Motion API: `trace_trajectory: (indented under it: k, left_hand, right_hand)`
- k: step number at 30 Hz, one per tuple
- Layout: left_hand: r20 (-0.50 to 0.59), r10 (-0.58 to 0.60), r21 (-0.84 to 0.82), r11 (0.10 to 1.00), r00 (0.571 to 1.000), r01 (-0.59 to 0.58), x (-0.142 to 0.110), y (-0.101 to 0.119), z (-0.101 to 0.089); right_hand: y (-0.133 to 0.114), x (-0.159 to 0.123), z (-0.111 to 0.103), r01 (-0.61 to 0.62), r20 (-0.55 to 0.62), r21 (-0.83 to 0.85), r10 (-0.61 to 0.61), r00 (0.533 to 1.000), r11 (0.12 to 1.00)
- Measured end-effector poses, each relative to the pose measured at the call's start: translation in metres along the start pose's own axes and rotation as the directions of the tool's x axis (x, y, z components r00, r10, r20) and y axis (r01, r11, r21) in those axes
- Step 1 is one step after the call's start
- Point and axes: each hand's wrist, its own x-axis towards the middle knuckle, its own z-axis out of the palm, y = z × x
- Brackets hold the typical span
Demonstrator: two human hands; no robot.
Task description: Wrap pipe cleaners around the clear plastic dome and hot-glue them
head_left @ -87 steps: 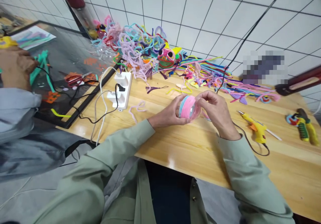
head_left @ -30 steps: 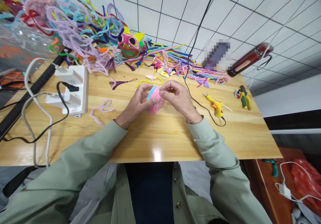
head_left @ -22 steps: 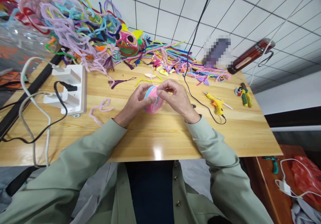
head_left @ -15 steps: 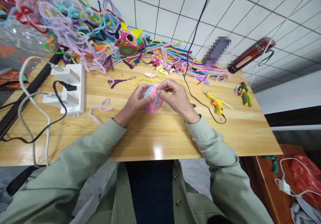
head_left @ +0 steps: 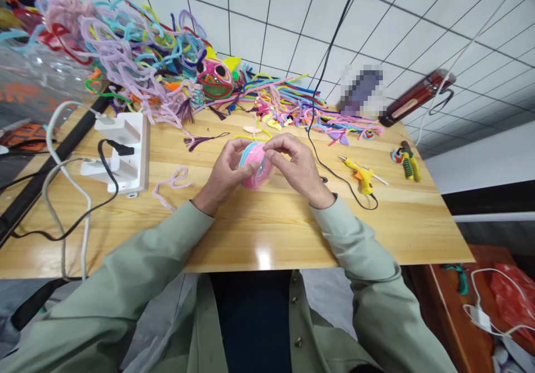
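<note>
Over the middle of the table I hold a round piece wound with pink and light-blue pipe cleaners (head_left: 256, 179), with a clear, shiny part showing in its centre. My left hand (head_left: 228, 173) grips its left side, the thumb lying across the front. At its upper right edge, my right hand (head_left: 292, 164) is closed, thumb and index finger pinched on the pink pipe cleaner. A yellow pipe cleaner (head_left: 263, 130) lies just behind the hands. Left of them rests a loose lilac pipe cleaner (head_left: 172, 183).
Tangled pipe cleaners (head_left: 137, 55) and a finished fish-like face (head_left: 215, 77) line the wall. A power strip (head_left: 136, 158) with cables stands left. On the right lie a yellow glue gun (head_left: 361, 175), its cord, pliers (head_left: 409, 161) and a dark red flask (head_left: 418, 97).
The view has shifted slightly. Both hands keep their hold on the pink and blue piece, with the right fingers moved only a little along its edge.
</note>
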Motion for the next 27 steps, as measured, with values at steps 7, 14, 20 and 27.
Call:
trace_trajectory:
  k: [7,14,20,27]
  left_hand:
    - [0.032,0.006,-0.022,1.000,0.999,-0.006,0.001,0.000,-0.002]
    - [-0.023,-0.021,-0.011,1.000,1.000,0.021,0.001,-0.013,0.001]
    - [-0.088,-0.028,-0.014,1.000,0.996,0.027,0.019,-0.032,0.026]
    - [-0.068,0.015,0.026,1.000,0.998,-0.013,0.040,-0.051,0.051]
  right_hand:
    - [0.003,0.002,0.005,0.040,-0.031,-0.040,-0.041,0.999,0.998]
    - [-0.012,-0.013,-0.014,0.005,-0.075,-0.025,-0.007,0.997,1.000]
    - [-0.018,-0.017,-0.036,-0.058,-0.126,-0.034,0.053,0.991,0.998]
    - [-0.072,-0.184,-0.081,-0.252,-0.191,0.096,0.266,0.945,0.963]
